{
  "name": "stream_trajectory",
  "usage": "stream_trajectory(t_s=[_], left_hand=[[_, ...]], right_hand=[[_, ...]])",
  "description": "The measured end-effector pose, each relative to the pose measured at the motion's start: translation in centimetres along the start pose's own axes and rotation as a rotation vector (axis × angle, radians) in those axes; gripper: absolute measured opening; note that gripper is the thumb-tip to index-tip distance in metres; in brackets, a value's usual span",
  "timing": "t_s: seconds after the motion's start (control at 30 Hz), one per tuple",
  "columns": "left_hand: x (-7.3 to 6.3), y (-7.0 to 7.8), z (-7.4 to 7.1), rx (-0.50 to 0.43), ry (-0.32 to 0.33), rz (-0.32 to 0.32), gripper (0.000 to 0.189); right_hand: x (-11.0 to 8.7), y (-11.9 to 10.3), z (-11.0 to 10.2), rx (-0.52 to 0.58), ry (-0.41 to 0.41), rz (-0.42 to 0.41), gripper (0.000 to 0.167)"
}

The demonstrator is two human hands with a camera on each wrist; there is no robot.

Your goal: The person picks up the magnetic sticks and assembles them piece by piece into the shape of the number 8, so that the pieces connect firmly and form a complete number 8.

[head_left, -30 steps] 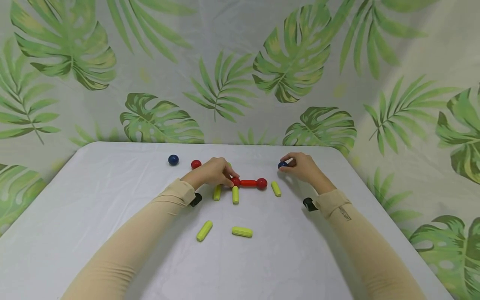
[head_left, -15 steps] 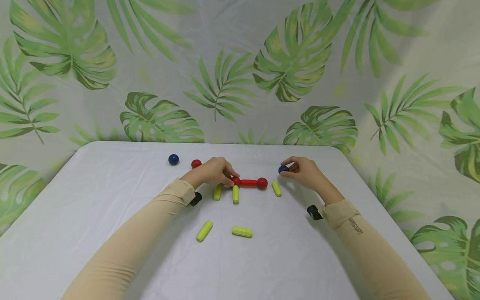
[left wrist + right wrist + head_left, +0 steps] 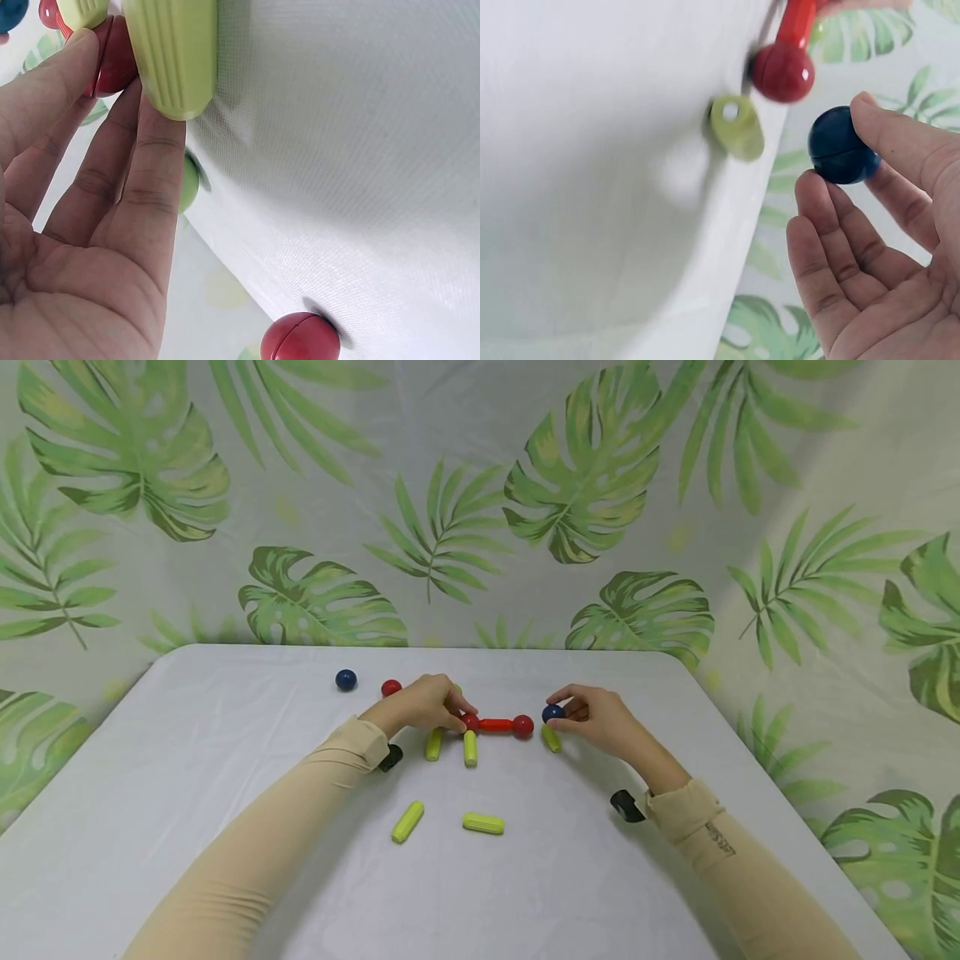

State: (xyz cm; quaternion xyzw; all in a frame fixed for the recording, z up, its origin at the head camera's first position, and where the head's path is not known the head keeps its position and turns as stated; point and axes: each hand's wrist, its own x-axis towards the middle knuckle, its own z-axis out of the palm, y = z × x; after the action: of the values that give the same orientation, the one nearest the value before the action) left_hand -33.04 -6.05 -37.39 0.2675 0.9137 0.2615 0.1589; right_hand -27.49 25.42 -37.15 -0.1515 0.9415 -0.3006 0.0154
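My left hand (image 3: 435, 703) pinches a dark red ball (image 3: 116, 56) between thumb and fingers. From that ball a red rod (image 3: 496, 725) runs right to a second red ball (image 3: 522, 727). One yellow-green rod (image 3: 470, 749) points toward me from the held ball, and another yellow-green rod (image 3: 433, 745) lies just left of it. In my right hand (image 3: 600, 718), thumb and fingertips hold a blue ball (image 3: 843, 146). It is close to the right-hand red ball and overlaps the far end of a short yellow-green rod (image 3: 552, 739) in the head view.
Two loose yellow-green rods lie nearer me, one slanted rod (image 3: 408, 822) and one crosswise rod (image 3: 483, 823). Toward the back left are a blue ball (image 3: 346, 680) and a red ball (image 3: 392, 688). A leaf-print cloth (image 3: 450, 527) hangs behind the white table (image 3: 247, 735).
My right hand has carried the blue ball left and nearer to me, toward the right-hand red ball. My left hand has kept its place on the other red ball.
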Motion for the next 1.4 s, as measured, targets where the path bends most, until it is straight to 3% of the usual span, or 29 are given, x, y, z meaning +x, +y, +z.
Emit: stream_trajectory(t_s=[0.7, 0.93, 1.4], left_hand=[[0.0, -0.1, 0.1, -0.015, 0.001, -0.004, 0.032], [0.1, -0.2, 0.1, 0.005, 0.008, 0.013, 0.033], [-0.1, -0.2, 0.1, -0.016, -0.001, 0.011, 0.033]], right_hand=[[-1.7, -4.7, 3.7, 0.097, -0.12, -0.132, 0.033], [-1.7, -5.9, 5.0, 0.092, -0.152, -0.187, 0.033], [-1.1, -7.5, 7.0, 0.068, -0.197, -0.214, 0.035]])
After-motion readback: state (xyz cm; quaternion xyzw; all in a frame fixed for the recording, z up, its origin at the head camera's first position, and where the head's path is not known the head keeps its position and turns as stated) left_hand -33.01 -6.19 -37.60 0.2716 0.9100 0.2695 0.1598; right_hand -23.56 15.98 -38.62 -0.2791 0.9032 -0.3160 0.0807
